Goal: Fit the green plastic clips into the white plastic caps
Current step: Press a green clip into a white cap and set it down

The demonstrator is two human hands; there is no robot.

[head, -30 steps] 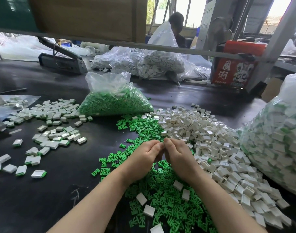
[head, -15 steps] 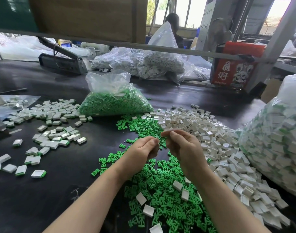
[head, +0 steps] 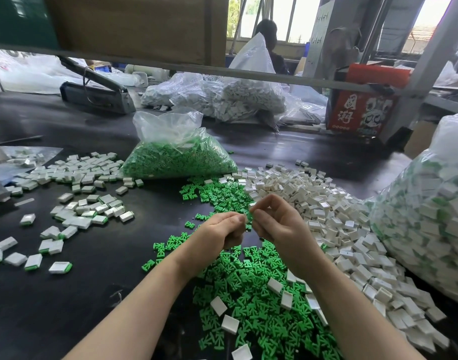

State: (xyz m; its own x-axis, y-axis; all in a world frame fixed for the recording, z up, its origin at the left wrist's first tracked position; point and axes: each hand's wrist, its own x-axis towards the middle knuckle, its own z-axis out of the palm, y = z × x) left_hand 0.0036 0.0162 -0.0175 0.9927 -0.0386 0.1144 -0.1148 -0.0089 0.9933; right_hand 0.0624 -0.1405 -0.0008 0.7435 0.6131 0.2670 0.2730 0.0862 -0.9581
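My left hand and my right hand are raised together over a heap of loose green clips. Between the fingertips of both hands sits a small piece, green with a bit of white at its top; each hand pinches it with curled fingers. A big pile of white caps spreads to the right of my hands. A few white caps lie on top of the green heap near my forearms.
Assembled white-and-green pieces are scattered on the black table at left. A clear bag of green clips stands behind the heap. A large bag of assembled pieces fills the right edge. A person sits beyond the far shelf rail.
Both hands have lifted off the green heap and moved slightly away from me, still close together. The small piece now shows between the fingertips.
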